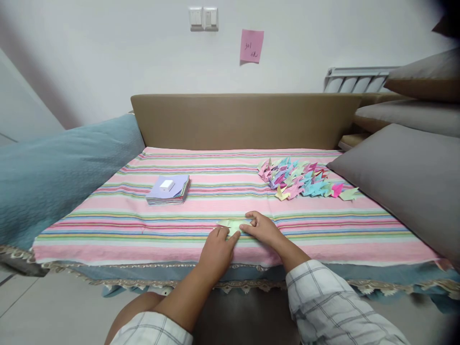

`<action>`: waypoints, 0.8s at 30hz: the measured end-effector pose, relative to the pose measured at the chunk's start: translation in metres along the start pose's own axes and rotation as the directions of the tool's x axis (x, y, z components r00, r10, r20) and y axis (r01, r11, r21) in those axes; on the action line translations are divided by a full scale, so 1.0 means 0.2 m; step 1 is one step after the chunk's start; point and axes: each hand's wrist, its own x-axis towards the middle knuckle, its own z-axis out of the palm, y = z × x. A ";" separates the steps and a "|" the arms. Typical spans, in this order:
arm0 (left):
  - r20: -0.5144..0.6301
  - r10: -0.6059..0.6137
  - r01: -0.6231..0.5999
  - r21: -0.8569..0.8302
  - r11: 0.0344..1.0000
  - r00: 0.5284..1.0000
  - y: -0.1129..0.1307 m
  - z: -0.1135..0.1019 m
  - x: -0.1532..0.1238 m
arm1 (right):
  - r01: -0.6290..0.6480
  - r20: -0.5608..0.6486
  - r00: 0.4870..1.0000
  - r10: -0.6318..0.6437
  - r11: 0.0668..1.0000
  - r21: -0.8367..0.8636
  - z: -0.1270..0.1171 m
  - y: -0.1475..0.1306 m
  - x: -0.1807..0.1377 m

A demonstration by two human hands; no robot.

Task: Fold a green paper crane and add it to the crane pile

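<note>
My left fingers [234, 237] and right fingers [247, 229] touch paper [232, 224], grip unclear. Beyond lie origami [293, 186], right, and a stack [177, 189], left.

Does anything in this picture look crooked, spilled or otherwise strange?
Nothing looks spilled. Two small things: the note on the wall tilts slightly, while the switches nearby sit straight; and the paper stack is uneven, its upper sheets not squared with those below.

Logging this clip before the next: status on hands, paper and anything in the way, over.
Left hand, right hand: both at pale green paper. Paper over striped cloth, partly hidden. Paper stack, folded pieces farther back, apart from hands.
</note>
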 end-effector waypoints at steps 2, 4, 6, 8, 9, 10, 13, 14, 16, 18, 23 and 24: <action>-0.015 -0.003 0.003 -0.003 1.000 1.000 0.00 0.00 0.00 | 0.001 -0.009 1.000 -0.001 1.000 -0.021 0.01 0.00 0.00; -0.018 -0.006 0.006 -0.004 1.000 1.000 0.00 0.01 0.00 | -0.003 -0.017 1.000 0.002 0.999 -0.035 0.02 -0.01 0.00; -0.015 -0.008 0.008 -0.001 1.000 1.000 0.00 0.01 0.00 | -0.014 -0.021 1.000 0.014 0.999 -0.030 0.02 -0.02 0.00; -0.013 -0.006 0.006 -0.001 1.000 1.000 0.00 0.01 0.00 | -0.028 -0.018 0.999 0.028 1.000 -0.008 0.02 -0.03 0.00; -0.015 -0.006 0.006 -0.002 1.000 1.000 0.00 0.01 0.00 | -0.035 -0.015 0.999 0.035 0.999 0.005 0.02 -0.03 0.00; -0.018 -0.006 0.006 -0.002 1.000 1.000 0.00 0.01 0.00 | -0.041 -0.009 0.999 0.041 0.999 0.020 0.01 -0.02 0.00; -0.034 -0.009 0.008 -0.009 1.000 0.999 0.00 0.02 -0.01 | -0.060 0.021 0.998 0.059 0.995 0.083 0.00 -0.01 0.01; -0.040 -0.011 0.010 -0.014 1.000 0.999 0.00 0.02 -0.01 | -0.071 0.036 0.997 0.068 0.992 0.108 -0.01 0.00 0.02; -0.049 -0.011 0.010 -0.024 1.000 0.999 -0.01 0.02 -0.01 | -0.094 0.067 0.994 0.085 0.984 0.152 -0.01 0.01 0.02; -0.047 -0.012 0.011 -0.019 1.000 0.999 -0.01 0.02 -0.01 | -0.111 0.080 0.992 0.098 0.978 0.178 -0.02 0.02 0.03; -0.017 -0.008 0.008 0.005 1.000 1.000 0.00 0.02 -0.01 | -0.127 0.068 0.991 0.115 0.971 0.201 -0.03 0.03 0.02; -0.018 -0.007 0.007 0.003 1.000 1.000 0.00 0.02 -0.01 | -0.138 0.075 0.989 0.125 0.966 0.220 -0.03 0.02 0.02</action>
